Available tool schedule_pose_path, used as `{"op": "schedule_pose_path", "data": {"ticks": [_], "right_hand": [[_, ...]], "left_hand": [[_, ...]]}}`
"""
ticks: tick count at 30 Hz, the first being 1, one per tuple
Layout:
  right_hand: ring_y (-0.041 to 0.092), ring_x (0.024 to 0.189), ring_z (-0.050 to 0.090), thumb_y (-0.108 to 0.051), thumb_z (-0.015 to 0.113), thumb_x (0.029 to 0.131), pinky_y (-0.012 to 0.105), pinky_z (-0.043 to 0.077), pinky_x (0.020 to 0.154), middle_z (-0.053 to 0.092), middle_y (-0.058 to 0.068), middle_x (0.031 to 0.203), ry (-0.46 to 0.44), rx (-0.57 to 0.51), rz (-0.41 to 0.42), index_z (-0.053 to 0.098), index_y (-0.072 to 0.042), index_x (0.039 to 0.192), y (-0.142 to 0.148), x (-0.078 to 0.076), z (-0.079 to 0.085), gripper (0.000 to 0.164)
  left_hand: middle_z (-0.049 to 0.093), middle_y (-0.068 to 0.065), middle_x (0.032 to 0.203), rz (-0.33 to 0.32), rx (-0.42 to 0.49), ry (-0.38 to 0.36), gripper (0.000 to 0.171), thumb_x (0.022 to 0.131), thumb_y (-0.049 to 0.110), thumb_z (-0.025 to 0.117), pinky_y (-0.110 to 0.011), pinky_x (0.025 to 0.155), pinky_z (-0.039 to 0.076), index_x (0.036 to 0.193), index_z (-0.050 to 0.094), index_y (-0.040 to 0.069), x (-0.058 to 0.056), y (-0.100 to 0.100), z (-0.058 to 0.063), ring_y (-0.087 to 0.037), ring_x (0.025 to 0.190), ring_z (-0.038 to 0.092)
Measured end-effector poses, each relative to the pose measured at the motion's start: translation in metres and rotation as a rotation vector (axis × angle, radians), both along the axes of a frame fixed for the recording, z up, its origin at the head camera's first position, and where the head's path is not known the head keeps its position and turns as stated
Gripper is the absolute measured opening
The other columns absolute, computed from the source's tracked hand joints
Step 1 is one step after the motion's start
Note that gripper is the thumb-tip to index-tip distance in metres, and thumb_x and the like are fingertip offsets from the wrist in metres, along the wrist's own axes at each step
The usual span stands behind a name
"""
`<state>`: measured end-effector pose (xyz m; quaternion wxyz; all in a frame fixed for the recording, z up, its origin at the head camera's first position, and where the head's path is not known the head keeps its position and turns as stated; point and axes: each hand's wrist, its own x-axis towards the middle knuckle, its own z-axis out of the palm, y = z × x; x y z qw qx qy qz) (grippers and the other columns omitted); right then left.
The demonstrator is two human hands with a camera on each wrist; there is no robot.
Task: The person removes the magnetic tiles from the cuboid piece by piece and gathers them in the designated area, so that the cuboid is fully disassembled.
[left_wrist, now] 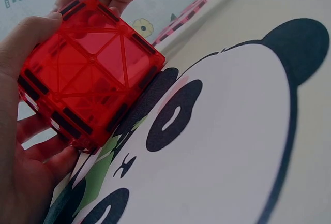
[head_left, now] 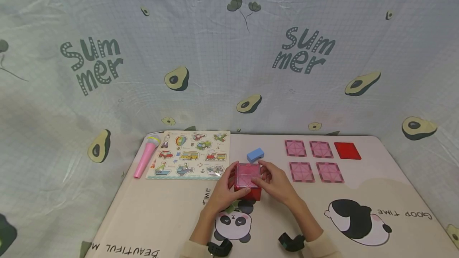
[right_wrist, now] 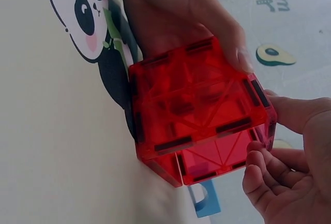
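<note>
A box of see-through magnetic tiles, with red sides and a pink tile on top, stands on the mat between both hands. My left hand grips the box from the left, thumb along its near upper edge. From the right, my right hand pinches the pink tile, thumb on its face and curled fingers at its edge. A red wall fills the front in the left wrist view. In the right wrist view a gap beside the red wall lets the inside show.
Behind the box lies a blue arch block. Several pink tiles and a flat red tile lie at the back right. A vehicle picture board and a pink toy microphone are at the back left. A printed curtain hangs behind.
</note>
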<state>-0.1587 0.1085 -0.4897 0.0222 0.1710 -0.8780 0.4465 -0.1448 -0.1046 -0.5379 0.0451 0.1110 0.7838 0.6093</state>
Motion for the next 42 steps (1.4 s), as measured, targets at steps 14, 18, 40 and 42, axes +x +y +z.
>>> {"op": "schedule_pose_path", "data": {"ticks": [14,18,40,42], "right_hand": [[0.012,0.08,0.056,-0.025,0.082,0.083,0.015,0.054,0.072,0.062,0.003,0.095,-0.037,-0.026,-0.014,0.055,-0.001,0.139,-0.0018,0.001,-0.0006,0.067],[0.012,0.08,0.056,-0.025,0.082,0.084,0.015,0.054,0.071,0.061,0.003,0.095,-0.058,-0.038,-0.018,0.054,-0.001,0.139,-0.0024,0.0009,-0.0012,0.066],[0.008,0.076,0.058,-0.02,0.08,0.085,0.014,0.056,0.07,0.059,0.008,0.102,-0.111,-0.114,0.002,0.052,-0.006,0.14,-0.0035,-0.0005,0.0035,0.063],[0.008,0.076,0.058,-0.02,0.08,0.086,0.014,0.056,0.07,0.059,0.008,0.102,-0.107,-0.12,0.008,0.051,-0.007,0.14,-0.0034,0.0001,0.0035,0.064]], "left_hand": [[0.045,-0.001,0.153,0.013,-0.013,0.004,0.089,0.082,0.038,0.081,-0.04,0.116,0.04,0.155,0.03,0.031,-0.0003,-0.0005,-0.0013,-0.026,0.143,0.045],[0.045,-0.002,0.153,0.011,-0.009,0.006,0.09,0.082,0.038,0.081,-0.04,0.116,0.04,0.155,0.03,0.029,-0.0006,-0.0007,-0.0022,-0.026,0.143,0.045],[0.045,-0.002,0.152,0.001,0.009,-0.009,0.088,0.083,0.037,0.08,-0.039,0.116,0.041,0.155,0.03,0.03,0.0012,-0.0004,0.0002,-0.026,0.143,0.046],[0.045,-0.002,0.153,0.001,0.006,-0.008,0.088,0.083,0.038,0.08,-0.039,0.115,0.041,0.155,0.03,0.03,0.0009,-0.0004,-0.0002,-0.026,0.143,0.046]]}}
